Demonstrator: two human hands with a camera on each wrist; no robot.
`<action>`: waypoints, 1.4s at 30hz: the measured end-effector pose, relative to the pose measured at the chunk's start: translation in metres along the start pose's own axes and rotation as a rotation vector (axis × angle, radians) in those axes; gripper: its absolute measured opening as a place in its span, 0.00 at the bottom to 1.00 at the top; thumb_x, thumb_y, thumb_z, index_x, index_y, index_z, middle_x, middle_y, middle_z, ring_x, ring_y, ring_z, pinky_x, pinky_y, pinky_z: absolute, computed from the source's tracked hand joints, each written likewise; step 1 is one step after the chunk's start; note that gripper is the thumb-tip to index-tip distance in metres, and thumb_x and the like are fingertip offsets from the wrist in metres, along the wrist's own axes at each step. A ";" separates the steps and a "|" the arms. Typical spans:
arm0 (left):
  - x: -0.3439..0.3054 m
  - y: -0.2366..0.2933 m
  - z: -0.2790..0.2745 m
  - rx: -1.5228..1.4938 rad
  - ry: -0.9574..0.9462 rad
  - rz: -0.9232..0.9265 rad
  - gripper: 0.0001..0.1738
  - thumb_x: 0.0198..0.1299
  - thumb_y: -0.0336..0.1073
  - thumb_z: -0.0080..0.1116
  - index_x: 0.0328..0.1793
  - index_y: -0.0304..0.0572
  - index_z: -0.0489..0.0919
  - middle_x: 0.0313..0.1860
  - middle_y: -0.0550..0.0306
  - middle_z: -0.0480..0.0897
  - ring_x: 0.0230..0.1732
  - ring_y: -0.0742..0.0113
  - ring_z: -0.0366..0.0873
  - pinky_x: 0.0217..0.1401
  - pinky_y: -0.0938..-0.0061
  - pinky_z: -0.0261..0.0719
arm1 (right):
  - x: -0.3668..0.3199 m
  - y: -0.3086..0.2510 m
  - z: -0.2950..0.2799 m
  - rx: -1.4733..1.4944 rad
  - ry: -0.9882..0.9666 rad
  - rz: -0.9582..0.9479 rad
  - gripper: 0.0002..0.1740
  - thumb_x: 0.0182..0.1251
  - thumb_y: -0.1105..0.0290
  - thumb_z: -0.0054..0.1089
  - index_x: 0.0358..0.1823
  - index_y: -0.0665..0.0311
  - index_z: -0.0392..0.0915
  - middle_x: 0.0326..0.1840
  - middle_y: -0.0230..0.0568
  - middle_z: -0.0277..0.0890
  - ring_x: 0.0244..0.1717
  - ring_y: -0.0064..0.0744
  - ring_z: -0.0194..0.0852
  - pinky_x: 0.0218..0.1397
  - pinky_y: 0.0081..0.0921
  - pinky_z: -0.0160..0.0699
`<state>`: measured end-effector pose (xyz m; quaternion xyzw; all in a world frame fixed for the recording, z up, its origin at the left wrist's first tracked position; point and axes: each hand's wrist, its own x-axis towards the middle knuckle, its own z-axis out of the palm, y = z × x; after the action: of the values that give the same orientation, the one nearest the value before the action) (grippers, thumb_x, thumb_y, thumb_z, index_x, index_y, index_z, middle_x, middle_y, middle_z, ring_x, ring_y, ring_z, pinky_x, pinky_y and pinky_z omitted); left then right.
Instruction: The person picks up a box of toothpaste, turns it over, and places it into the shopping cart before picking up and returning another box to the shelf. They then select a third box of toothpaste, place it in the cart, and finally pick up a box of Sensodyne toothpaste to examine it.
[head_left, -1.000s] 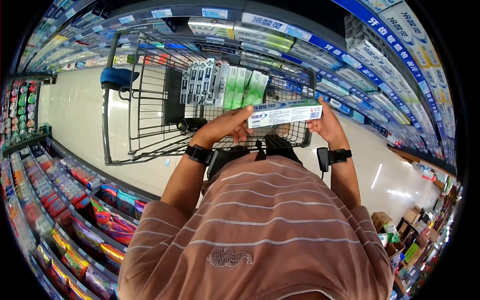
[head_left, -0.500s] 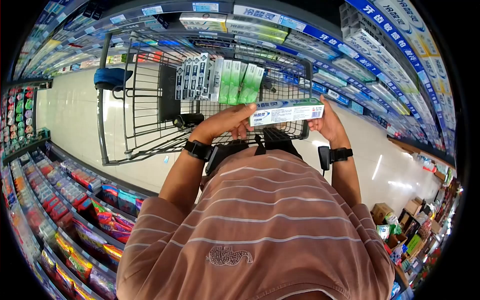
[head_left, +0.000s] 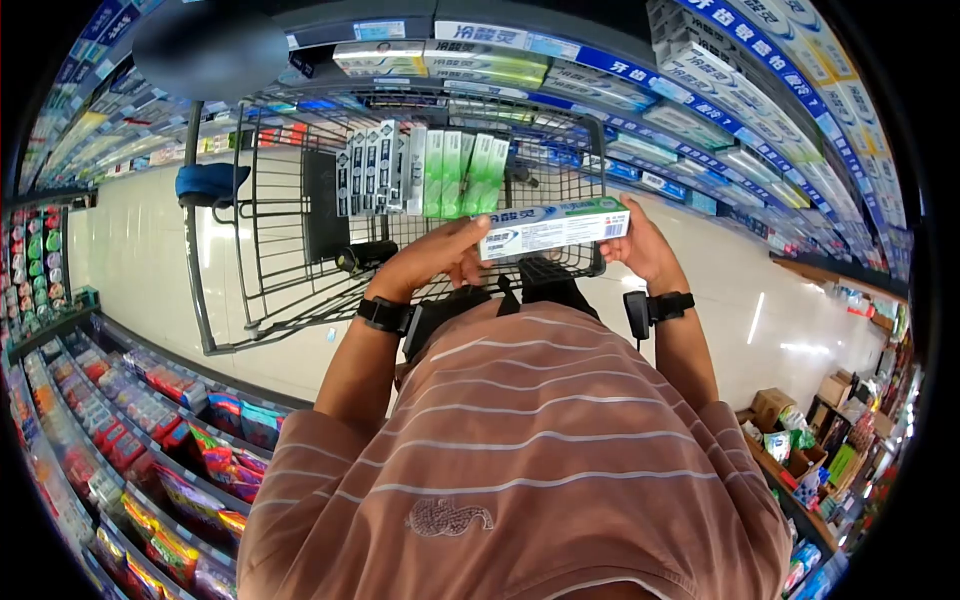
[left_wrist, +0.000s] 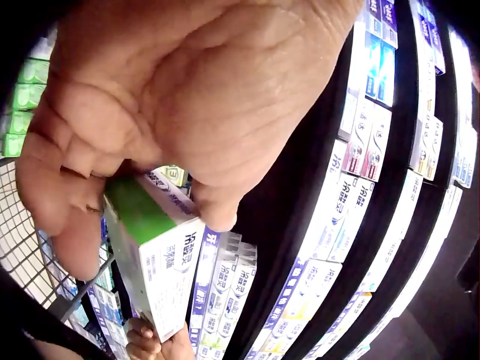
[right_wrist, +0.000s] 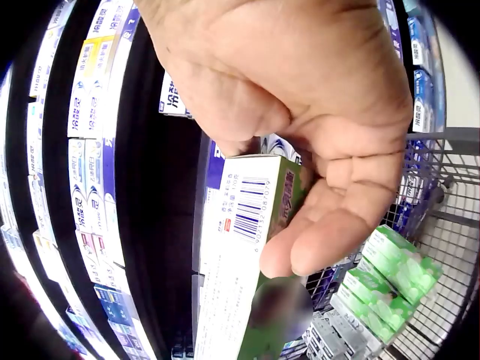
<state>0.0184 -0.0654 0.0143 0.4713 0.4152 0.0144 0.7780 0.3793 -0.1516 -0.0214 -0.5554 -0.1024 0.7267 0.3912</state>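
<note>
Held in front of the chest is a toothpaste box [head_left: 555, 236], long and white with blue lettering and a green end. My left hand [head_left: 432, 258] grips its left end, thumb on the top edge and fingers below. At the other end my right hand [head_left: 645, 250] pinches the box near the barcode, which shows large in the right wrist view. The box's printed side [right_wrist: 236, 247] faces toward me. Beyond it, the shopping cart [head_left: 603, 170] carries several green-and-white boxes [head_left: 460, 175] and several dark-and-white boxes [head_left: 368, 172], all standing upright side by side.
Shelves of toothpaste boxes [head_left: 705, 75] run along the far and right sides. Packaged goods fill a shelf [head_left: 170, 440] at the lower left. A blue item [head_left: 212, 184] hangs on the cart's handle side. Cardboard cartons [head_left: 772, 405] stand at the right.
The cart and shelves have shifted left in the head view, and the hands with the toothpaste box sit slightly further left. Both hands keep the same grip. A dark blurred patch now appears at upper left.
</note>
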 end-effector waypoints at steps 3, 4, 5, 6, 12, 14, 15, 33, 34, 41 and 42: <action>0.002 -0.002 -0.007 -0.035 0.051 -0.001 0.41 0.74 0.69 0.43 0.61 0.31 0.74 0.41 0.53 0.84 0.31 0.71 0.80 0.30 0.79 0.78 | -0.001 -0.003 0.013 -0.019 0.019 -0.036 0.30 0.82 0.42 0.40 0.53 0.63 0.79 0.29 0.38 0.84 0.25 0.28 0.83 0.28 0.25 0.88; 0.002 -0.003 -0.009 -0.068 0.078 0.021 0.42 0.72 0.70 0.45 0.61 0.30 0.74 0.37 0.54 0.83 0.30 0.71 0.80 0.30 0.78 0.78 | -0.001 -0.006 0.018 -0.019 0.011 -0.047 0.30 0.82 0.42 0.40 0.53 0.63 0.78 0.29 0.38 0.84 0.25 0.28 0.83 0.28 0.25 0.88; 0.003 -0.004 -0.011 -0.100 0.102 0.043 0.44 0.71 0.70 0.47 0.62 0.29 0.74 0.33 0.55 0.82 0.29 0.71 0.80 0.30 0.78 0.78 | -0.001 -0.010 0.021 -0.018 0.004 -0.058 0.29 0.82 0.43 0.41 0.53 0.63 0.78 0.29 0.38 0.84 0.25 0.28 0.83 0.28 0.25 0.88; 0.003 -0.003 -0.012 -0.131 0.124 0.065 0.45 0.70 0.71 0.48 0.63 0.27 0.74 0.29 0.55 0.81 0.28 0.70 0.80 0.30 0.78 0.78 | 0.000 -0.013 0.024 -0.016 0.000 -0.071 0.29 0.82 0.43 0.42 0.53 0.63 0.78 0.29 0.38 0.84 0.26 0.28 0.83 0.29 0.25 0.88; -0.002 0.028 -0.026 -0.269 0.210 0.204 0.27 0.78 0.58 0.45 0.59 0.39 0.76 0.38 0.59 0.82 0.34 0.72 0.77 0.35 0.76 0.72 | 0.002 -0.043 0.047 -0.040 -0.012 -0.220 0.28 0.79 0.46 0.53 0.58 0.68 0.75 0.41 0.43 0.84 0.31 0.28 0.84 0.33 0.25 0.88; -0.002 0.038 -0.035 -0.244 0.230 0.257 0.27 0.78 0.57 0.45 0.60 0.39 0.75 0.39 0.60 0.82 0.34 0.72 0.77 0.35 0.76 0.71 | 0.002 -0.056 0.057 -0.062 -0.031 -0.273 0.28 0.79 0.46 0.53 0.57 0.67 0.75 0.42 0.43 0.83 0.33 0.28 0.84 0.35 0.26 0.88; -0.004 0.047 -0.035 -0.257 0.222 0.297 0.26 0.78 0.55 0.47 0.62 0.39 0.74 0.40 0.60 0.82 0.34 0.72 0.77 0.35 0.76 0.71 | 0.002 -0.062 0.060 -0.075 -0.085 -0.292 0.29 0.78 0.45 0.54 0.58 0.67 0.75 0.44 0.44 0.83 0.35 0.29 0.85 0.37 0.26 0.87; 0.014 0.151 -0.064 0.059 0.429 0.542 0.28 0.76 0.46 0.51 0.76 0.38 0.69 0.50 0.59 0.84 0.41 0.74 0.81 0.43 0.78 0.77 | 0.001 -0.131 0.091 -0.139 -0.001 -0.584 0.30 0.76 0.56 0.61 0.69 0.70 0.68 0.57 0.47 0.78 0.45 0.35 0.87 0.44 0.28 0.89; 0.017 0.159 -0.065 0.084 0.443 0.537 0.28 0.76 0.45 0.51 0.76 0.38 0.69 0.50 0.59 0.83 0.41 0.74 0.81 0.43 0.79 0.78 | 0.002 -0.135 0.089 -0.132 0.013 -0.585 0.30 0.76 0.56 0.60 0.69 0.71 0.68 0.57 0.47 0.78 0.45 0.35 0.87 0.45 0.28 0.89; 0.056 0.187 -0.078 0.222 0.470 0.561 0.35 0.71 0.56 0.58 0.73 0.36 0.72 0.52 0.56 0.82 0.46 0.71 0.80 0.47 0.76 0.77 | 0.014 -0.157 0.075 -0.081 0.057 -0.634 0.30 0.79 0.62 0.56 0.72 0.77 0.62 0.53 0.47 0.78 0.47 0.34 0.86 0.50 0.29 0.88; 0.062 0.190 -0.080 0.272 0.492 0.596 0.35 0.71 0.56 0.57 0.72 0.35 0.73 0.52 0.56 0.82 0.45 0.71 0.80 0.47 0.76 0.77 | 0.017 -0.158 0.072 -0.090 0.058 -0.654 0.31 0.79 0.63 0.56 0.72 0.78 0.62 0.54 0.48 0.78 0.47 0.34 0.86 0.51 0.28 0.88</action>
<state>0.0764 0.1233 0.0994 0.6520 0.4323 0.2962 0.5480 0.3858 -0.0134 0.0848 -0.5302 -0.2959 0.5413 0.5816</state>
